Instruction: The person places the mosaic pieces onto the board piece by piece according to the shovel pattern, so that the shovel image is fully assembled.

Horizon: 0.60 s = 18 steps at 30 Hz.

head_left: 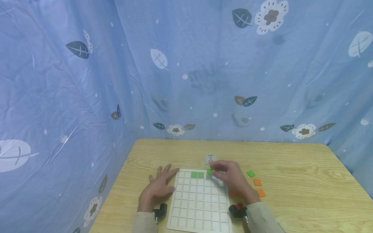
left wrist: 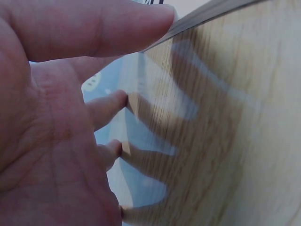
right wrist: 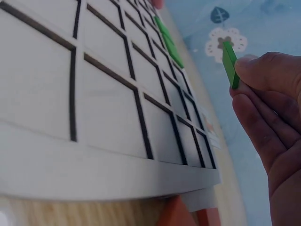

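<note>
Between thumb and fingers my right hand [head_left: 230, 174] pinches a green square tile [right wrist: 229, 65], held over the far edge of a white grid board [head_left: 192, 196]. Two green tiles [head_left: 197, 174] lie side by side in the board's far row, left of the held one. My left hand [head_left: 158, 185] rests with spread fingers at the board's left side. Its thumb [left wrist: 108, 28] is at the board's edge, while the other fingertips touch the wooden table in the left wrist view.
A small printed grid card [head_left: 210, 158] lies behind the board. Right of the board are a loose green tile [head_left: 251, 173], orange tiles [head_left: 257, 182] and a red piece [head_left: 239, 205], partly hidden by the right arm. A blue patterned curtain [head_left: 204, 81] hangs behind the table.
</note>
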### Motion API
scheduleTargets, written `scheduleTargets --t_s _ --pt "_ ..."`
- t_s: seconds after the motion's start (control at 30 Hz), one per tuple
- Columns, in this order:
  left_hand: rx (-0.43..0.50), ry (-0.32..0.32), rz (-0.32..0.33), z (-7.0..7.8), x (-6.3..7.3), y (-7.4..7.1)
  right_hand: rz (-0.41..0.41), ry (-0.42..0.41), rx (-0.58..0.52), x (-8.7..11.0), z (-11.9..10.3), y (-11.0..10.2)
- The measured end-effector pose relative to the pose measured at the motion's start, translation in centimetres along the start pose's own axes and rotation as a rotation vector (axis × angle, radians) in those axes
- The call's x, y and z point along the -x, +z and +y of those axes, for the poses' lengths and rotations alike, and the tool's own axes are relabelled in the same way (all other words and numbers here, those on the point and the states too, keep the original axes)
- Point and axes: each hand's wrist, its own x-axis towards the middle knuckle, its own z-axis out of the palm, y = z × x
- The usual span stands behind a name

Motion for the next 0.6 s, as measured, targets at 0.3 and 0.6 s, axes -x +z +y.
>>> scheduleTargets --t_s 0.3,0.6 --pt "-0.009 0.005 0.007 -0.1 0.0 0.1 -0.011 -0.011 0.040 -0.2 0.5 0.9" --pt "-0.002 0.017 0.008 0.0 0.0 0.0 0.008 -0.014 0.127 -0.5 1.1 1.6"
